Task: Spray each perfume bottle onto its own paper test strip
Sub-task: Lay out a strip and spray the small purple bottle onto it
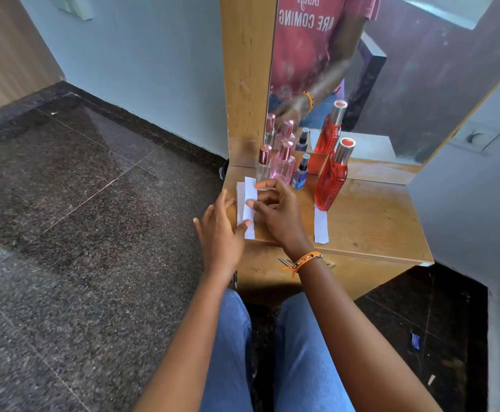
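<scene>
Left hand (220, 230) flat with fingers spread; right hand (275, 209) curled, seemingly pinching.

wooden shelf (370, 221) with bottles (330, 179), strips (321, 227)

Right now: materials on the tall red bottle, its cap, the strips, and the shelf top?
Tall red bottle: looks like clear glass or hard plastic, glossy, with red liquid or tint showing through; cannot tell which.
Its cap: shiny silver, metal or metallised plastic, with a red top.
Strips: thin matte white paper, lying flat.
Shelf top: wood-grain, likely laminate, low sheen.
</scene>
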A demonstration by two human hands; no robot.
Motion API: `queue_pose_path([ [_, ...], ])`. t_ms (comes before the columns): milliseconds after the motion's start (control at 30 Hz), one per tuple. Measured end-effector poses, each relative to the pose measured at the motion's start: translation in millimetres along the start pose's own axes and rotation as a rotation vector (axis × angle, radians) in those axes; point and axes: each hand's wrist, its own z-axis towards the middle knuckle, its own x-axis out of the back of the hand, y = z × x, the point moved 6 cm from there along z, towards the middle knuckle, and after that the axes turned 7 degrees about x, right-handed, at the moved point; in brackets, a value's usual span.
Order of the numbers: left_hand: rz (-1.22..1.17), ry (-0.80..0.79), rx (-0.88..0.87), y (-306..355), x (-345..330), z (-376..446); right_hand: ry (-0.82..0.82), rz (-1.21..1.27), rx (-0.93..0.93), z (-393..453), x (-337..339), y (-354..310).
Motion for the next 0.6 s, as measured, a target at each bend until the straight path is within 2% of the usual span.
queue_pose_path([
  [267, -0.064, 0.006, -0.056, 14.8, 0.6, -9.6, 0.186, 0.038, 0.075, -18.8, 38.2, -12.0],
  [467, 0.008, 0.024, -0.207, 43.6, -11.0, -23.1, 0.168, -0.250, 0.021, -31.7, 66.8, -7.7],
  [600, 0.099, -0.025, -0.292, 54.4, -26.9, -31.8, 0.102, -0.542, 0.115, -32.0, 66.3, -4.7],
])
